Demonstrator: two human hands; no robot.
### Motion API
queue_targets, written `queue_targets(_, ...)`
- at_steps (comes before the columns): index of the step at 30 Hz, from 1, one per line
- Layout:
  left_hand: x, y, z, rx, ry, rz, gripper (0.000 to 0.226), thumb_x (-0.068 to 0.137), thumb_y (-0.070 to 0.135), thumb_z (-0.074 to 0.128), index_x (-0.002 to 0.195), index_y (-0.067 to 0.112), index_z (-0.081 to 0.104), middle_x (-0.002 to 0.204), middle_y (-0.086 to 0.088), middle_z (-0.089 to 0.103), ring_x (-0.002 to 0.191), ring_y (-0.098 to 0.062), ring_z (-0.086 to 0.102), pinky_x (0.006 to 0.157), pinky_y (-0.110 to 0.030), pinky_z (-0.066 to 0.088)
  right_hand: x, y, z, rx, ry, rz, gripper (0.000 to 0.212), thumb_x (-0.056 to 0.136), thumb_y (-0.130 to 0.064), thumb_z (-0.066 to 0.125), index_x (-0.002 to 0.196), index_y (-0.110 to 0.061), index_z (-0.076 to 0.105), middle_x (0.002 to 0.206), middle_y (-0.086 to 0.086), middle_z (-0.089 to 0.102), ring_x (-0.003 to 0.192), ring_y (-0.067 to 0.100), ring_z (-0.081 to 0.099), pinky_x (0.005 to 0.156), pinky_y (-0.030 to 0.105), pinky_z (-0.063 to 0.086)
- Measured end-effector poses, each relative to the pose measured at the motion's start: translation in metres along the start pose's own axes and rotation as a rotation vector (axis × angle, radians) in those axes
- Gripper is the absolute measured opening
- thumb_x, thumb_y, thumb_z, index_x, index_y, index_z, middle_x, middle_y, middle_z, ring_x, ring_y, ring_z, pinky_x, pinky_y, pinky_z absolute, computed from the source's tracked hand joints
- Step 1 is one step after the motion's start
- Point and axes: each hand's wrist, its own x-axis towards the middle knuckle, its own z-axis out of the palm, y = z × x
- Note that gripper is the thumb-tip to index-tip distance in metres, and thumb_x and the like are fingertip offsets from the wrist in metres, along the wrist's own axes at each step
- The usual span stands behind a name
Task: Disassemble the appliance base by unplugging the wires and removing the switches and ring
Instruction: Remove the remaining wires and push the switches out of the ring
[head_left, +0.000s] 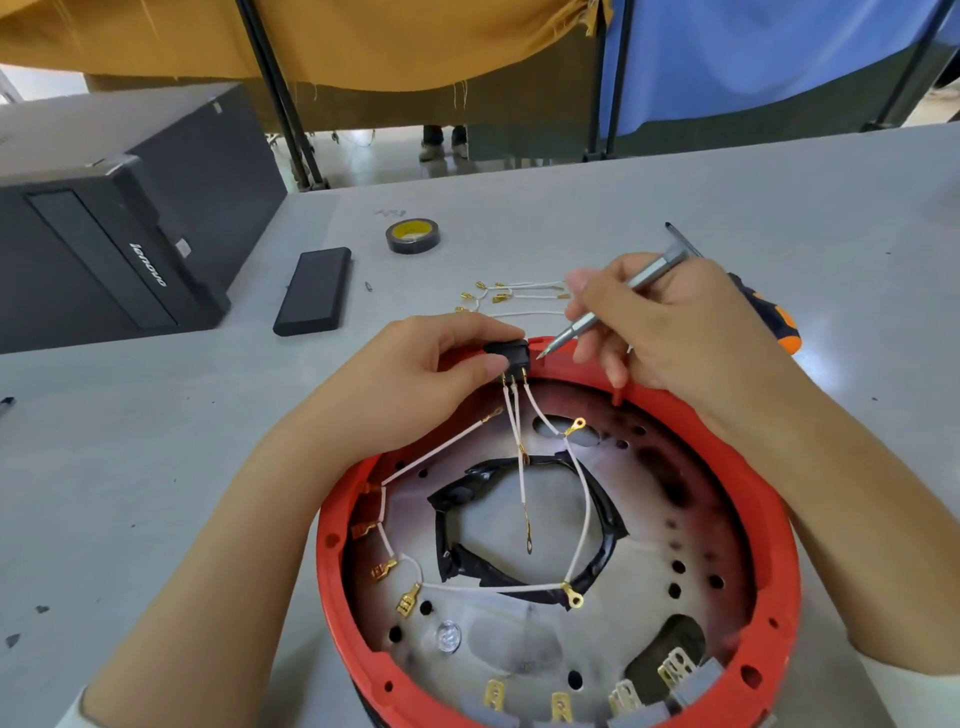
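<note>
My left hand (441, 364) pinches the black switch (511, 356) at the red ring's (769, 467) far rim, my right hand (675, 332) grips the screwdriver (613, 306), so I should lever its clip gently, sparing the wires (519, 431)

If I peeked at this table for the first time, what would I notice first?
Probably the big red ring of the round appliance base, right in front, full of white wires with gold tips. At its far edge the left hand pinches a small black switch, while the right hand points a silver tool at it. Further back sit a roll of tape and, to the left, a black computer case.
</note>
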Motion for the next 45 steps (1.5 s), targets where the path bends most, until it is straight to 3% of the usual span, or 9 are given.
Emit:
queue_targets(3, -0.0002, 0.0005, 0.0003, 0.008, 0.002, -0.004, 0.029, 0.096, 0.02, 0.052, 0.121, 0.031, 0.061, 0.117, 0.022, 0.063, 0.112, 0.007, 0.053, 0.104, -0.021, 0.037, -0.0015, 0.0013, 0.0005, -0.055, -0.047, -0.002, 0.028, 0.089, -0.033, 0.065, 0.07, -0.012, 0.061, 0.058, 0.005, 0.068, 0.037, 0.012, 0.049, 0.042, 0.025, 0.042)
queue_targets(7, -0.001, 0.001, -0.0002, 0.019, 0.005, -0.007, 0.029, 0.096, 0.021, 0.052, 0.12, 0.033, 0.061, 0.116, 0.023, 0.063, 0.111, 0.008, 0.053, 0.101, -0.015, 0.036, -0.0039, 0.0001, 0.0006, -0.099, -0.061, -0.019, 0.026, 0.083, -0.035, 0.072, 0.068, -0.016, 0.061, 0.061, 0.005, 0.07, 0.041, 0.013, 0.056, 0.064, 0.054, 0.057)
queue_targets(8, -0.0012, 0.0012, -0.0002, 0.02, 0.008, -0.008, 0.029, 0.096, 0.02, 0.052, 0.12, 0.032, 0.061, 0.115, 0.023, 0.063, 0.11, 0.008, 0.053, 0.1, -0.013, 0.036, -0.0038, 0.0004, 0.0003, -0.1, -0.061, -0.02, 0.026, 0.081, -0.035, 0.073, 0.069, -0.016, 0.062, 0.062, 0.006, 0.07, 0.041, 0.01, 0.057, 0.062, 0.053, 0.057)
queue_targets(12, -0.0015, 0.0022, 0.0003, 0.015, 0.01, -0.009, 0.029, 0.096, 0.019, 0.052, 0.121, 0.029, 0.062, 0.116, 0.02, 0.064, 0.111, 0.004, 0.054, 0.102, -0.02, 0.038, -0.003, 0.0016, 0.0002, -0.119, -0.082, -0.043, 0.025, 0.076, -0.032, 0.078, 0.077, -0.011, 0.065, 0.066, 0.003, 0.072, 0.044, 0.007, 0.06, 0.047, 0.025, 0.046)
queue_targets(17, -0.0018, 0.002, 0.0009, 0.017, 0.009, -0.007, 0.028, 0.096, 0.021, 0.052, 0.12, 0.032, 0.062, 0.114, 0.023, 0.063, 0.109, 0.007, 0.054, 0.1, -0.017, 0.038, -0.0021, 0.0023, 0.0008, -0.13, -0.074, -0.051, 0.028, 0.074, -0.033, 0.079, 0.072, -0.01, 0.064, 0.066, 0.0, 0.072, 0.042, 0.015, 0.061, 0.051, 0.031, 0.049)
queue_targets(21, -0.002, 0.0021, 0.0, 0.021, 0.012, -0.003, 0.027, 0.096, 0.022, 0.052, 0.117, 0.035, 0.062, 0.111, 0.025, 0.064, 0.106, 0.009, 0.055, 0.095, -0.011, 0.039, -0.0038, 0.0009, 0.0042, -0.139, -0.044, -0.081, 0.029, 0.075, -0.032, 0.079, 0.067, -0.011, 0.061, 0.063, 0.0, 0.072, 0.04, 0.017, 0.061, 0.04, 0.013, 0.038)
queue_targets(34, -0.0011, 0.003, 0.0014, 0.008, 0.023, -0.014, 0.026, 0.095, 0.022, 0.053, 0.116, 0.033, 0.063, 0.11, 0.025, 0.064, 0.105, 0.009, 0.056, 0.096, -0.014, 0.04, -0.0052, -0.0032, 0.008, -0.164, -0.07, -0.063, 0.031, 0.082, -0.03, 0.072, 0.065, -0.012, 0.053, 0.061, 0.003, 0.07, 0.048, 0.022, 0.067, 0.035, 0.021, 0.041)
queue_targets(40, -0.0005, 0.0015, 0.0014, 0.004, 0.025, -0.022, 0.025, 0.095, 0.022, 0.053, 0.115, 0.033, 0.063, 0.11, 0.024, 0.064, 0.105, 0.008, 0.055, 0.096, -0.011, 0.038, -0.0059, -0.0051, 0.0069, -0.129, 0.028, -0.205, 0.036, 0.089, -0.024, 0.066, 0.059, -0.017, 0.047, 0.052, 0.004, 0.064, 0.039, 0.021, 0.06, 0.038, 0.019, 0.041)
queue_targets(45, 0.0, 0.0007, 0.0013, 0.002, 0.029, -0.021, 0.025, 0.095, 0.022, 0.054, 0.115, 0.034, 0.063, 0.109, 0.025, 0.064, 0.104, 0.01, 0.055, 0.094, -0.009, 0.039, -0.0034, -0.0006, 0.0089, -0.215, -0.087, -0.104, 0.033, 0.089, -0.022, 0.065, 0.061, -0.014, 0.048, 0.054, 0.005, 0.066, 0.041, 0.017, 0.062, 0.043, 0.018, 0.045)
